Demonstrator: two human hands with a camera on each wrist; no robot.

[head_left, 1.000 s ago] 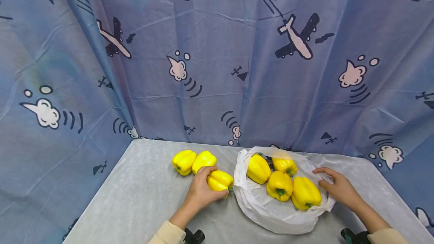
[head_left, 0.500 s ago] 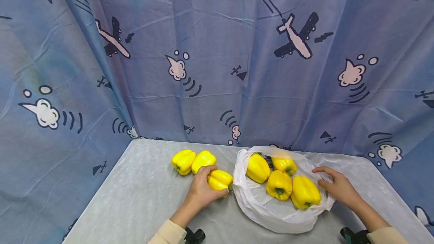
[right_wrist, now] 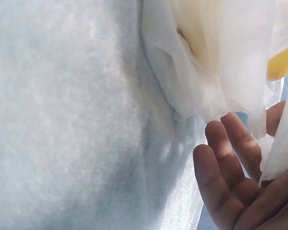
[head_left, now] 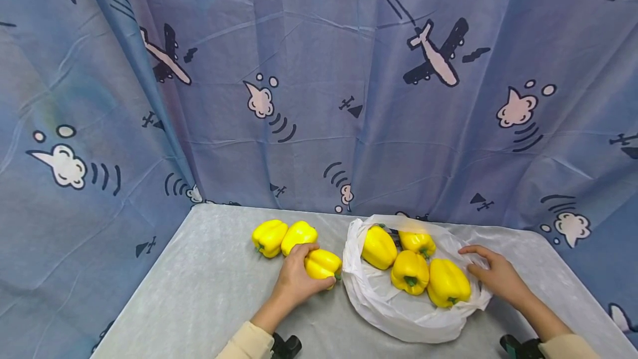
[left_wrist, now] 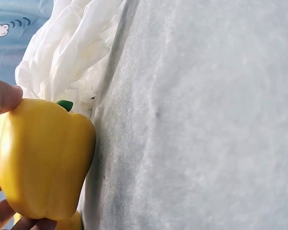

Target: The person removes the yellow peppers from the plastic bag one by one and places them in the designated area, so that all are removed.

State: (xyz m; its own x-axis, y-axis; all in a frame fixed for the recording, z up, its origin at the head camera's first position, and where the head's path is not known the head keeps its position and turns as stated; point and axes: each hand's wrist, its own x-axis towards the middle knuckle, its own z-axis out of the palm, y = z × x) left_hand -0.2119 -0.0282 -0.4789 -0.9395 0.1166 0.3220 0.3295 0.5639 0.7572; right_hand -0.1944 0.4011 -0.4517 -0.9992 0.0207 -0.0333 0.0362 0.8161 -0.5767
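Observation:
In the head view my left hand grips a yellow bell pepper, thumb on its near side and fingers on the far side. The left wrist view shows this bell pepper with a green stem, close to the table surface; I cannot tell whether it touches. Just right of it stands an open white plastic bag with several yellow bell peppers inside. My right hand holds the bag's right rim. In the right wrist view, the bag film runs between its fingers, some outside the bag.
Two more yellow bell peppers, one at the left and one beside it, lie behind my left hand on the grey-white covered table. A blue printed curtain hangs along the table's back and left side.

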